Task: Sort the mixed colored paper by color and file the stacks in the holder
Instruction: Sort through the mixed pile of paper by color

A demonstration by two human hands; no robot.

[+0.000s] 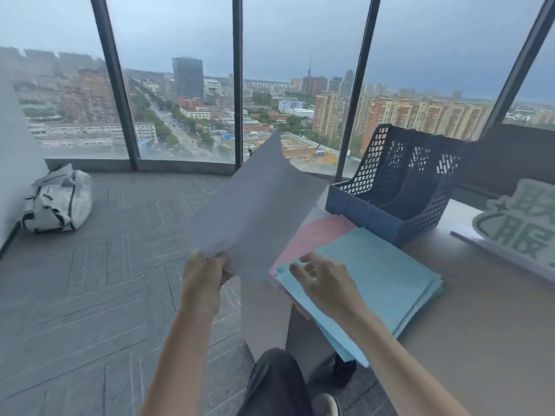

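Sorting barely begun; nothing filed yet.
The holder [399,187] stands empty on the worktop [486,310]. Left hand [202,280] pinches a grey sheet [255,211] by its near corner, held up off the worktop's edge. Right hand [324,280], fingers loose, hovers over the blue stack [384,280], with pink paper [315,235] beneath.

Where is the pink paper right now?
In the head view the pink paper lies on the table right of centre, mostly under the blue paper, just in front of the dark file holder.
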